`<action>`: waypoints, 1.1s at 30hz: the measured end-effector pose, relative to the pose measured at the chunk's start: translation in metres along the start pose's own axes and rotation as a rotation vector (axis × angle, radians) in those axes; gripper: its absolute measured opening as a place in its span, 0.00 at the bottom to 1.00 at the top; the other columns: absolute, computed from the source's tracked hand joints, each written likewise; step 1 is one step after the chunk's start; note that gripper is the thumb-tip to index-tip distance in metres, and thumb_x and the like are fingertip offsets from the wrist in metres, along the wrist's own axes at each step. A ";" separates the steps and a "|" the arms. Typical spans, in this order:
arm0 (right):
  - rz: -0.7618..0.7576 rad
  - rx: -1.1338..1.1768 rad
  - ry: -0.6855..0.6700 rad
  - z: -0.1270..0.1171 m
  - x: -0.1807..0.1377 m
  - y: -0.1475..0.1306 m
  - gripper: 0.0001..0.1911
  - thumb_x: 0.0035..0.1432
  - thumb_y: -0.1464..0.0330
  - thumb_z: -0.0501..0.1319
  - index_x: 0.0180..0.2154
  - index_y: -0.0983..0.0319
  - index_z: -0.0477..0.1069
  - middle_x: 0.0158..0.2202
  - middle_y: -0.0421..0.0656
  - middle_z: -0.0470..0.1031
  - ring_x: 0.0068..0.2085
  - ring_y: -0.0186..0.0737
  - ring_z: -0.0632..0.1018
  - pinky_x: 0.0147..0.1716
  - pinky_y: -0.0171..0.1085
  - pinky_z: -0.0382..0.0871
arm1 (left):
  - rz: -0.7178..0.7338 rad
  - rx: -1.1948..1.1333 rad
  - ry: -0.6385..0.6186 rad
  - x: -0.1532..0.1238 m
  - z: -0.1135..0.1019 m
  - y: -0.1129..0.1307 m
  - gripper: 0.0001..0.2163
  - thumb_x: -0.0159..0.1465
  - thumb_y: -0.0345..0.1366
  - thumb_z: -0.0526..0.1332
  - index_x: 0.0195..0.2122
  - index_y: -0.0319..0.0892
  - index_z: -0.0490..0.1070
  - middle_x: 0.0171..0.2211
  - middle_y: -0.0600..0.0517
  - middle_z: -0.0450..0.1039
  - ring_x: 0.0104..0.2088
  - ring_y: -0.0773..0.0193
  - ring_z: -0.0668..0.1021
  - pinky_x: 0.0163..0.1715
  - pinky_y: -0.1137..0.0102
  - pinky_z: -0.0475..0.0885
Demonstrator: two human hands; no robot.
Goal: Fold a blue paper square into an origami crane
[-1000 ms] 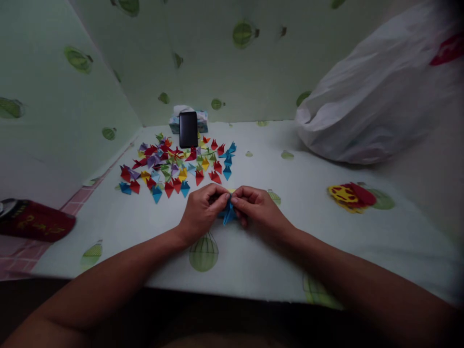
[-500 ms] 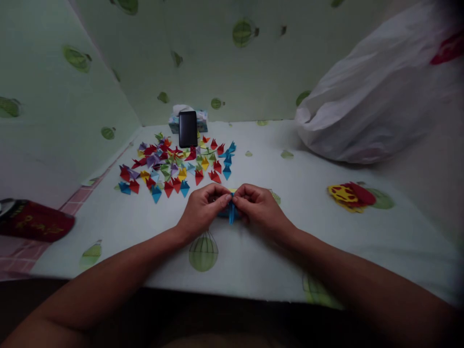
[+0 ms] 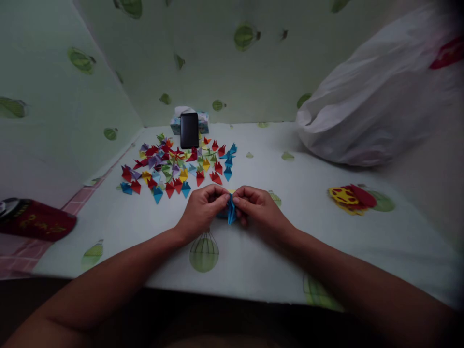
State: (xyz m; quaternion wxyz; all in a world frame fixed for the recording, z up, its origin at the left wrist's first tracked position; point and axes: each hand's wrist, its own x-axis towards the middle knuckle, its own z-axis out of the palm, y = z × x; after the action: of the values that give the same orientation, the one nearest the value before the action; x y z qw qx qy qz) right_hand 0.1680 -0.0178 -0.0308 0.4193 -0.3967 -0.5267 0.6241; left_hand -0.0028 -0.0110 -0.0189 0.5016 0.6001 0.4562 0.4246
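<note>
Both my left hand [image 3: 201,210] and right hand [image 3: 258,208] pinch this light, crease-prone blue folded paper piece [image 3: 230,213] by its top edges.

Two bare arms reach forward and converge at the middle, the left forearm [image 3: 119,282] and right forearm [image 3: 348,278] angled inward from wide-set elbows, wrists low and nearly level. The left hand [image 3: 201,211] is curled knuckles-up, thumb and forefinger pinched tight at the tips. The right hand [image 3: 258,209] mirrors it, its fingers [image 3: 242,199] bent inward with the thumb pressed against them. The two pinches meet tip to tip, and the remaining fingers are tucked under each palm.
</note>
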 end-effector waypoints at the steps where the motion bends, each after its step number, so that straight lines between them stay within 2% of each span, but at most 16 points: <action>1: 0.004 0.019 -0.003 0.000 0.000 0.000 0.12 0.56 0.60 0.64 0.31 0.62 0.67 0.19 0.34 0.68 0.17 0.27 0.67 0.17 0.30 0.58 | 0.001 -0.003 0.002 0.000 0.000 0.000 0.08 0.59 0.38 0.65 0.31 0.38 0.74 0.25 0.54 0.72 0.25 0.70 0.72 0.28 0.73 0.69; 6: 0.031 0.046 -0.014 -0.001 0.001 0.000 0.13 0.54 0.60 0.66 0.30 0.62 0.67 0.19 0.33 0.68 0.16 0.27 0.67 0.16 0.29 0.57 | 0.008 -0.003 -0.007 0.000 0.000 0.000 0.08 0.59 0.38 0.65 0.31 0.38 0.74 0.25 0.54 0.72 0.25 0.70 0.71 0.28 0.73 0.68; 12: 0.029 -0.077 0.030 0.001 0.001 -0.005 0.11 0.53 0.62 0.63 0.28 0.61 0.65 0.18 0.33 0.65 0.16 0.27 0.65 0.16 0.30 0.57 | 0.006 0.011 -0.011 0.000 0.000 -0.003 0.08 0.59 0.38 0.65 0.31 0.38 0.74 0.26 0.53 0.73 0.26 0.69 0.73 0.29 0.72 0.69; 18: -0.128 -0.337 0.133 0.003 -0.001 -0.005 0.08 0.52 0.66 0.60 0.24 0.62 0.64 0.20 0.35 0.63 0.22 0.28 0.63 0.21 0.31 0.56 | 0.019 0.005 -0.033 -0.001 0.002 -0.004 0.08 0.60 0.38 0.65 0.31 0.38 0.74 0.27 0.53 0.73 0.27 0.69 0.73 0.29 0.73 0.70; 24: -0.240 -0.482 0.151 0.004 -0.003 -0.004 0.08 0.53 0.68 0.59 0.24 0.61 0.63 0.21 0.36 0.63 0.24 0.30 0.62 0.23 0.32 0.55 | 0.070 0.047 -0.031 -0.001 0.002 -0.003 0.07 0.60 0.38 0.65 0.30 0.39 0.74 0.26 0.53 0.73 0.27 0.69 0.73 0.29 0.73 0.69; 27: -0.210 -0.429 0.122 0.003 -0.004 -0.005 0.08 0.55 0.66 0.60 0.26 0.61 0.65 0.21 0.36 0.64 0.23 0.30 0.64 0.23 0.32 0.56 | 0.068 0.055 -0.016 -0.001 0.001 -0.001 0.07 0.60 0.38 0.64 0.30 0.39 0.74 0.25 0.53 0.72 0.26 0.68 0.73 0.28 0.72 0.69; 33: -0.032 -0.148 0.007 0.003 -0.004 -0.006 0.10 0.59 0.61 0.59 0.31 0.61 0.66 0.19 0.34 0.66 0.18 0.29 0.65 0.19 0.32 0.58 | 0.063 0.053 0.026 0.000 0.000 0.002 0.08 0.60 0.38 0.64 0.30 0.39 0.73 0.25 0.53 0.72 0.26 0.68 0.72 0.28 0.71 0.69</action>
State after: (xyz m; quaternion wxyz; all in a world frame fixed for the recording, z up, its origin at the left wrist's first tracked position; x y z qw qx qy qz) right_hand 0.1677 -0.0220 -0.0242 0.4006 -0.4204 -0.5760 0.5753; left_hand -0.0029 -0.0110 -0.0172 0.4658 0.6216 0.4546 0.4359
